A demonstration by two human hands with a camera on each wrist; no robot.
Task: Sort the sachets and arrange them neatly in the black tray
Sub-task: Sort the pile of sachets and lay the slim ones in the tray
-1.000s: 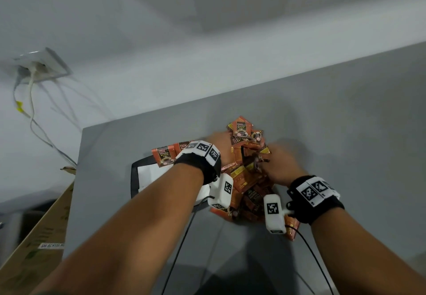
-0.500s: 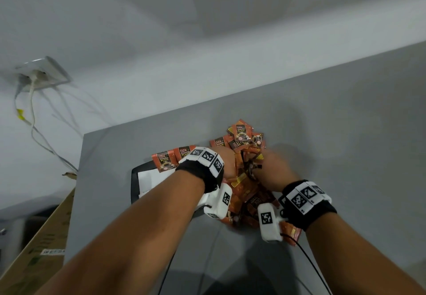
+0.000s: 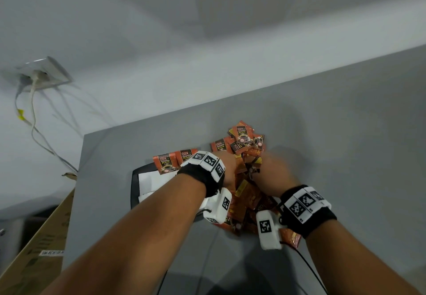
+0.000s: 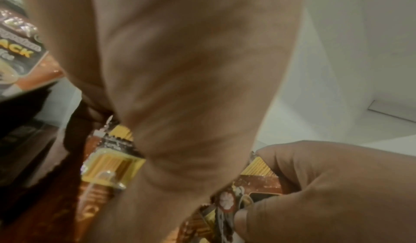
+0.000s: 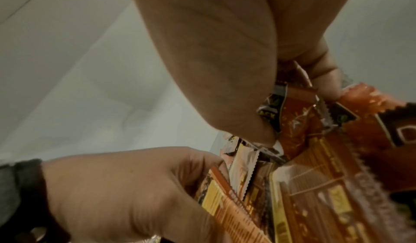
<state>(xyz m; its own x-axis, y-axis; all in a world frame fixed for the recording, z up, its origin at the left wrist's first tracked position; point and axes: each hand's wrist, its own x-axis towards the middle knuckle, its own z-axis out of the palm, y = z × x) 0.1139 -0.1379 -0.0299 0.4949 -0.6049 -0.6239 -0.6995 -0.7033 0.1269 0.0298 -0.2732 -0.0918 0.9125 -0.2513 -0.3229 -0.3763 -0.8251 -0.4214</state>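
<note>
A heap of orange and brown coffee sachets (image 3: 249, 200) lies on the grey table (image 3: 345, 156). Left of it sits the black tray (image 3: 134, 179), lined with white paper, with two sachets (image 3: 166, 163) side by side at its far edge. My left hand (image 3: 228, 168) and right hand (image 3: 269, 170) are pressed together in the heap. In the right wrist view, my right hand (image 5: 258, 122) pinches a bunch of sachets (image 5: 315, 175) between thumb and fingers, and my left hand (image 5: 123, 184) grips sachets from the other side. The left wrist view shows my left hand (image 4: 180, 86) curled over sachets (image 4: 112, 166).
A cardboard box (image 3: 39, 244) stands on the floor beside the table's left edge. A wall socket (image 3: 43, 73) with hanging cables is at the far left. Thin black cables run from the wrist cameras down the near side of the table.
Both hands have drawn closer together in the middle of the heap and bunched sachets between them. My right wrist has moved left and toward me.
</note>
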